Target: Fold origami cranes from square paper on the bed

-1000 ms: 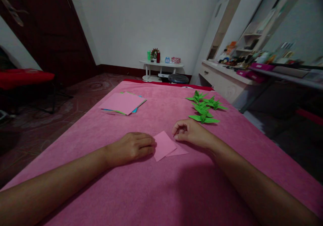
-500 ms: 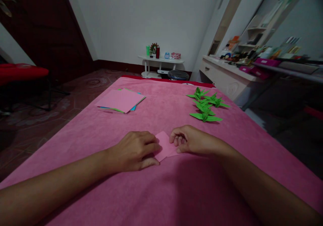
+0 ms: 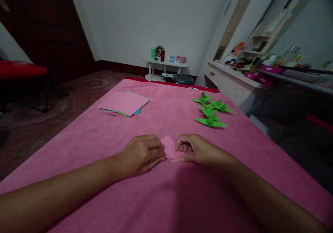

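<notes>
A small folded piece of pink origami paper (image 3: 170, 147) lies on the pink cloth (image 3: 125, 205) between my hands. My left hand (image 3: 145, 153) is closed at its left side, thumb and fingers pressed together on the edge. At the right corner my right hand (image 3: 194, 149) has its fingers curled, with the thumb on the lower edge of the paper. The paper's near edge looks slightly lifted, and both side corners are hidden by the fingers.
Several folded green paper cranes (image 3: 210, 112) sit together at the back right of the cloth. A stack of pink, green and blue paper sheets (image 3: 125, 103) lies at the back left. Beyond stand a white shelf (image 3: 166, 62) and a cluttered dresser (image 3: 234, 75).
My left thumb has moved in from the near side and now presses against the fingers at the paper's edge. The paper's near point has folded up. My right hand has shifted slightly.
</notes>
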Available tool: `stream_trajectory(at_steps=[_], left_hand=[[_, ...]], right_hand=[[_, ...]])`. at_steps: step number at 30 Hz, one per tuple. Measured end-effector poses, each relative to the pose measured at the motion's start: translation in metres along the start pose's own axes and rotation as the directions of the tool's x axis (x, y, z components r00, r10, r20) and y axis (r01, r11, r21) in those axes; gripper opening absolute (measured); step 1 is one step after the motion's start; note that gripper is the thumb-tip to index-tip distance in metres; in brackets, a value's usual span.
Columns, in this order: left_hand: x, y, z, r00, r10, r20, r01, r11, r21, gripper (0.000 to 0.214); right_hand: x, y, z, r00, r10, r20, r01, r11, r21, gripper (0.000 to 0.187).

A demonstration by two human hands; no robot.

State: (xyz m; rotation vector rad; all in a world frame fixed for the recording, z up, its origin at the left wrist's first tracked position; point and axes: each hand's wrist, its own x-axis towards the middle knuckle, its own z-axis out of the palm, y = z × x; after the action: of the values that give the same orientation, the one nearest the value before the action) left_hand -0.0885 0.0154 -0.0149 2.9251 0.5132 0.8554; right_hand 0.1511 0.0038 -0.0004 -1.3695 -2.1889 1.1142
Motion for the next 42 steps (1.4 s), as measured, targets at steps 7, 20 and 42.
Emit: stream_trajectory(at_steps=[7,20,42], left_hand=[[0.003,-0.001,0.002,0.983,-0.135,0.124,0.156,0.971,-0.182,0.017],[0.001,-0.004,0.0,0.986,-0.126,0.111,0.147,0.968,-0.205,0.014],[-0.001,-0.004,0.002,0.99,-0.113,0.081,0.126,0.973,-0.192,0.01]], right_hand=[[-0.005,0.001,0.002,0.999,0.008,-0.041,-0.006,0.998,0.067,0.021],[-0.009,0.0,0.009,0.992,0.061,-0.115,-0.063,0.998,-0.011,0.012],[-0.008,0.006,0.014,0.985,0.114,-0.133,-0.101,0.989,0.104,0.021]])
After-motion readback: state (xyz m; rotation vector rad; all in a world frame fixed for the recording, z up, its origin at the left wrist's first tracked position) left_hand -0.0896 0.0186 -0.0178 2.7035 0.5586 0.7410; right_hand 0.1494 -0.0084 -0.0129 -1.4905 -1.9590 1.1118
